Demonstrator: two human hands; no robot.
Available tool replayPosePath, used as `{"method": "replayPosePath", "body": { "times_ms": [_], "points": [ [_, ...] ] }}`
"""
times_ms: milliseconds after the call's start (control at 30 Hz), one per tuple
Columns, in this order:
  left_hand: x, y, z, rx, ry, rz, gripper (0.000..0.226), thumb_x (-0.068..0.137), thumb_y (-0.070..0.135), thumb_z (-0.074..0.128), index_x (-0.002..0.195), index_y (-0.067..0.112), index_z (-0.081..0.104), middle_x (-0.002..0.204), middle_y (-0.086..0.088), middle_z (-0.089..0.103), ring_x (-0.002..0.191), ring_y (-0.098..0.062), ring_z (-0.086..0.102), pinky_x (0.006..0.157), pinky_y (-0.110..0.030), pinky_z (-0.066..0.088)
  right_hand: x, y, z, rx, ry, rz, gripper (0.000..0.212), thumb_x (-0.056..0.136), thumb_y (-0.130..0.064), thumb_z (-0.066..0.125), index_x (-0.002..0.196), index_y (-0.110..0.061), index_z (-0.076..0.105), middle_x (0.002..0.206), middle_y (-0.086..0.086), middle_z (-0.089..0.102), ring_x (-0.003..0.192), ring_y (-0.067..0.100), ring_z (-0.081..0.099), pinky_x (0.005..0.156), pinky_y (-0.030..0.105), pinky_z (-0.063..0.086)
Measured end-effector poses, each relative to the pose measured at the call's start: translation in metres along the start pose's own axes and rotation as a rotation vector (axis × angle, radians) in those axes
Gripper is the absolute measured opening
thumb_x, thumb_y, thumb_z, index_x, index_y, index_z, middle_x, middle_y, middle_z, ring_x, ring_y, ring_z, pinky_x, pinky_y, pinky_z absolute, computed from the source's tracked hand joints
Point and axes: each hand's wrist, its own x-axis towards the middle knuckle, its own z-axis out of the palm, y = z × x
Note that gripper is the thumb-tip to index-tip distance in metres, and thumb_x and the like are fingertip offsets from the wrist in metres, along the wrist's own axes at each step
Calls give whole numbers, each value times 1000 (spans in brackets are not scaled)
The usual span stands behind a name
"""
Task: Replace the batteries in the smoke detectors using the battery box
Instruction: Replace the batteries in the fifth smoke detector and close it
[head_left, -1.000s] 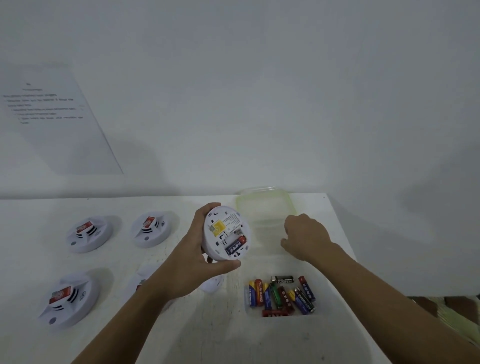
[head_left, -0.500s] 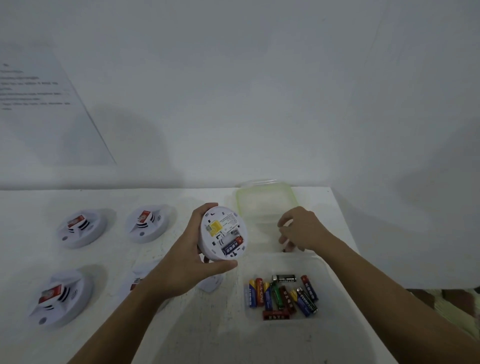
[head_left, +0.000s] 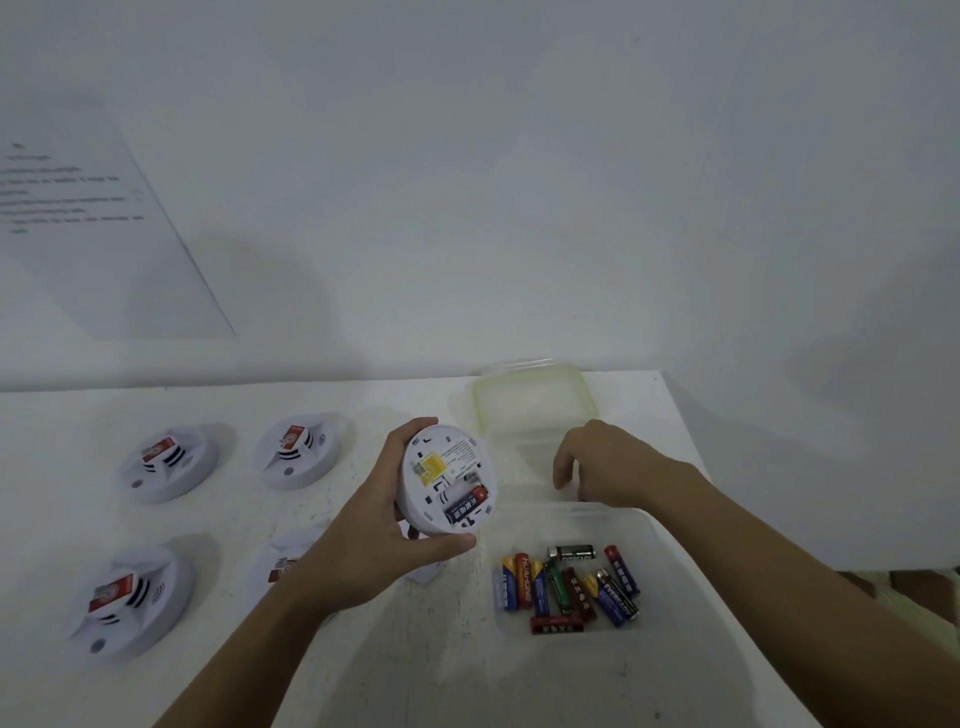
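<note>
1. A printed paper sheet (head_left: 78, 208) hung on the white wall at far left; its text was too blurred to read.
2. Three smoke detectors sat face-up on the white table (head_left: 415, 675): one at rear left (head_left: 169, 462), one at front left (head_left: 130, 597), and one further right in the rear row (head_left: 301, 449). Each carried a red label.
3. A fourth unit (head_left: 283, 564) lay just beside the left forearm, partly hidden by it.
4. The left hand (head_left: 374, 530) gripped a raised smoke detector (head_left: 447, 480) by its rim, thumb below and fingers wrapped behind. Its back faced the camera, showing a yellow sticker and an open compartment.
5. One blue-and-red battery (head_left: 467, 506) sat in that compartment, with an unfilled slot beside it.
6. A green-rimmed clear lid (head_left: 535, 405) lay flat near the table's rear edge.
7. The right hand (head_left: 602, 467) hovered between the lid and the box, fingers curled downward; whether they pinched anything could not be told.
8. The clear battery box (head_left: 660, 613) stood open at front right, with loose batteries (head_left: 566, 587) of mixed colours clustered at its left end.
</note>
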Motion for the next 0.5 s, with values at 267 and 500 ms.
{"method": "replayPosePath", "body": {
  "times_ms": [267, 500],
  "points": [
    [-4, 3, 1, 18, 13, 5, 98, 66, 19, 90, 141, 44, 31, 130, 34, 50, 124, 6, 51, 85, -19, 56, -4, 6, -13, -46, -140, -105, 36, 84, 12, 57, 101, -13, 77, 106, 1, 72, 87, 14, 66, 66, 15, 48],
    [-3, 4, 4, 22, 30, 11, 100, 67, 20, 90, 145, 39, 30, 135, 28, 50, 127, 3, 51, 90, -22, 56, 5, 17, 6, 80, 4, -202, 25, 86, -7, 72, 107, -20, 74, 102, -3, 71, 89, 11, 66, 82, 28, 56]
  ]
}}
